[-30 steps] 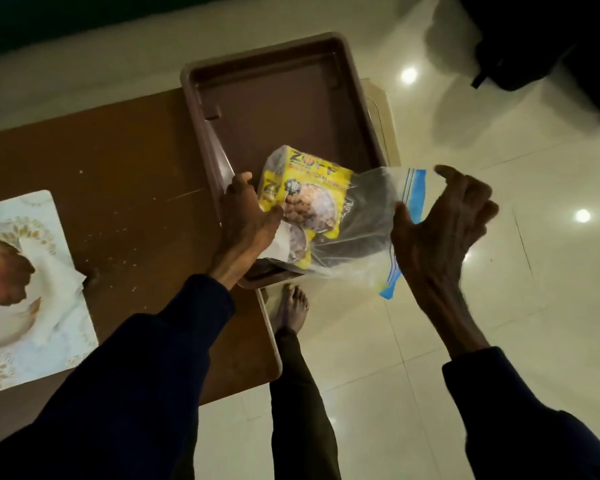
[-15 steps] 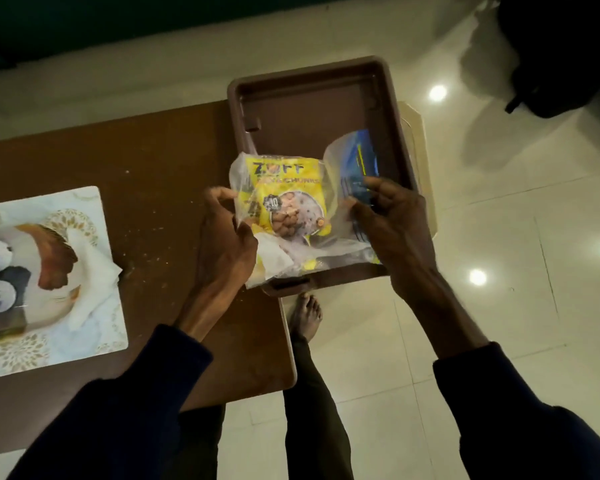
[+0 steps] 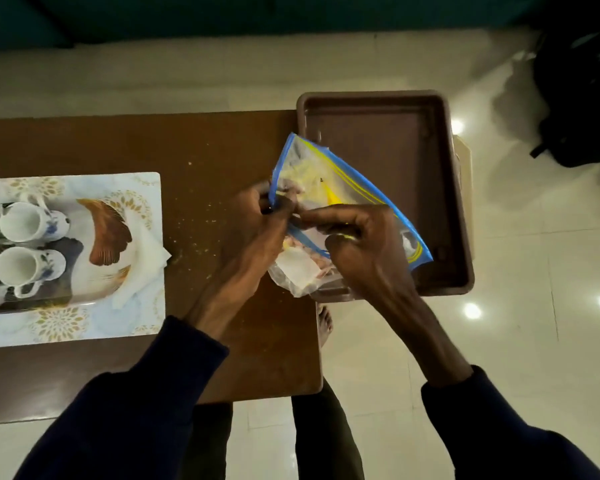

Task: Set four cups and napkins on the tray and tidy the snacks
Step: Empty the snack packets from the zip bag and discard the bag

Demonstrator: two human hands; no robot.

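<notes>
Both hands hold a clear zip bag point(image 3: 329, 178) with a blue strip, over the near left corner of the brown plastic bin point(image 3: 461, 216). A yellow snack packet shows faintly through the bag. My left hand point(image 3: 257, 230) pinches the blue strip at the bag's left edge. My right hand point(image 3: 361, 251) presses on the strip lower down. At the far left a patterned tray point(image 3: 84, 323) carries white cups point(image 3: 28, 221) with blue flowers and white napkins point(image 3: 142, 258).
The brown table point(image 3: 118, 147) has crumbs scattered between tray and bag. The bin overhangs the table's right end above a pale tiled floor point(image 3: 534, 341). A black bag point(image 3: 582, 84) lies on the floor at upper right. My bare foot point(image 3: 324, 322) shows under the table edge.
The view has swung left, so the cups on the tray now show. The zip bag has been folded over with its blue strip uppermost, and both hands have closed on that strip.
</notes>
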